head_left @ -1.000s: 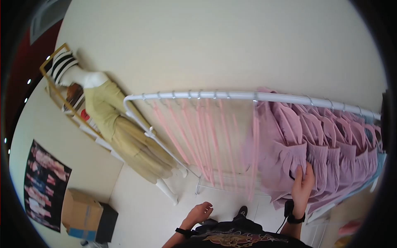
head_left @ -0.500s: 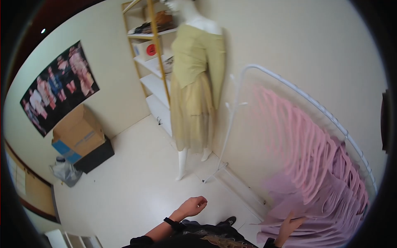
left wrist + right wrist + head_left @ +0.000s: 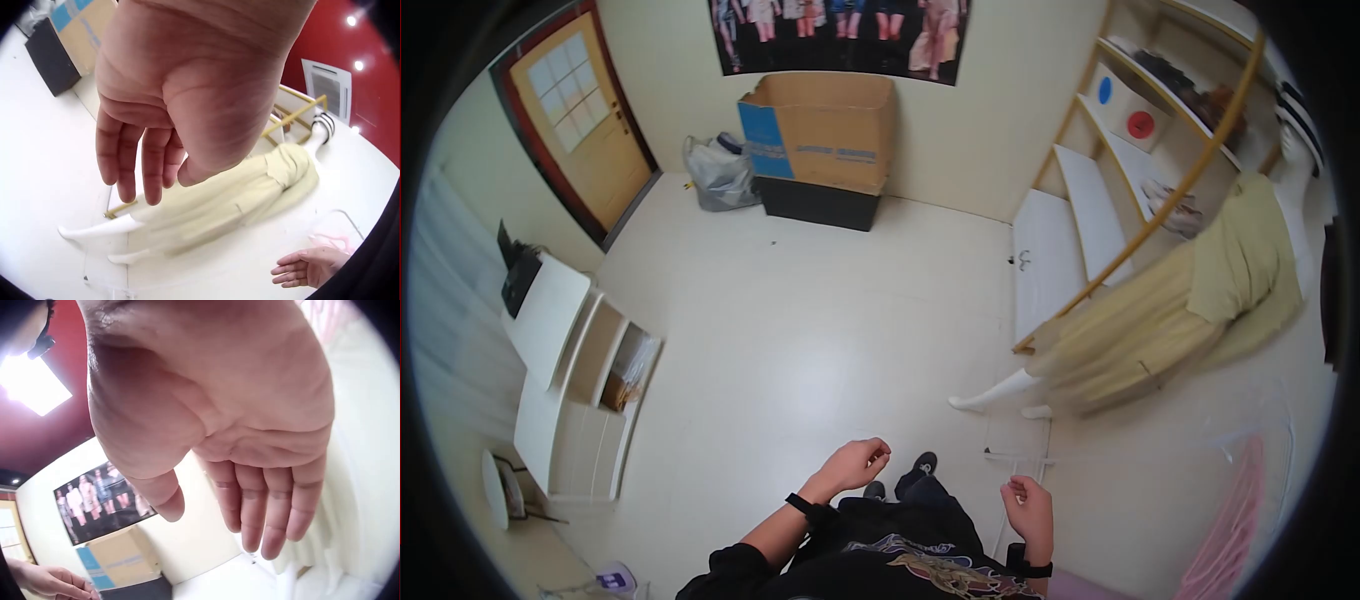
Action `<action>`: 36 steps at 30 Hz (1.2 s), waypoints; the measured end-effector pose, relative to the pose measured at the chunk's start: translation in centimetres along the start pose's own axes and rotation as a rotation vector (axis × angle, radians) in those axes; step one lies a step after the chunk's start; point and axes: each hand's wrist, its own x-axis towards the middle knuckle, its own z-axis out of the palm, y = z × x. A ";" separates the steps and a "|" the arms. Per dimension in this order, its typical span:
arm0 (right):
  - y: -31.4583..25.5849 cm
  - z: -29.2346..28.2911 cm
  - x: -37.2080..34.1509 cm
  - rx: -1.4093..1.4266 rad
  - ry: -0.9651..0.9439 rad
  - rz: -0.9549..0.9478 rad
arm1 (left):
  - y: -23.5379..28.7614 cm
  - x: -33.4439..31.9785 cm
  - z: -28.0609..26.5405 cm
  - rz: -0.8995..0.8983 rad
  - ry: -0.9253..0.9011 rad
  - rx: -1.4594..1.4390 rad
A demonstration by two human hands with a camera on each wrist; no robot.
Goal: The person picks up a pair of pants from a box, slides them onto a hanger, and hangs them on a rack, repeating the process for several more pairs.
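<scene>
Both hands hang free in front of the black shirt in the head view. My left hand [image 3: 850,468] holds nothing; its fingers bend loosely, also in the left wrist view. Lower right of it, my right hand [image 3: 1030,515] is likewise bare, its fingers fairly straight in the right wrist view [image 3: 219,419]. Nearest the right hand is the white base [image 3: 1020,460] of the clothes rack. Pink hangers [image 3: 1230,530] show at the lower right, with a bit of mauve cloth [image 3: 1090,586] at the bottom edge. Beyond stands a mannequin in a yellow-green outfit [image 3: 1160,310].
A gold-framed shelf unit [image 3: 1090,210] stands beside the mannequin. Against the far wall, a cardboard box [image 3: 830,135] sits on a black box [image 3: 820,205], next to a plastic bag [image 3: 720,175]. A white cabinet [image 3: 550,400] is at left, near a wooden door [image 3: 585,100].
My right hand has let go of the mauve garments and come away from the rack. The head view has swung left, bringing the door and white cabinet into sight.
</scene>
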 end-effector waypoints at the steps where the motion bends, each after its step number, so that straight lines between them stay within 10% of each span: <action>1: -1.4 1.1 2.8 -0.052 -0.083 -0.070 | -1.1 -0.3 -1.0 -0.036 0.069 -0.018; 11: -15.3 14.2 28.7 -0.030 -0.481 -0.394 | -6.9 5.7 -9.7 -0.405 0.399 -0.153; 19: -27.6 18.6 46.5 -0.228 -0.564 -0.783 | -3.1 18.3 -22.5 -0.338 0.403 -0.124; 26: -32.5 22.3 57.8 -0.207 -0.610 -0.691 | -6.1 27.2 -29.8 -0.490 0.323 -0.174; 36: -37.1 28.2 72.1 -0.401 -0.562 -0.471 | -13.8 50.9 -44.7 -0.197 0.104 -0.091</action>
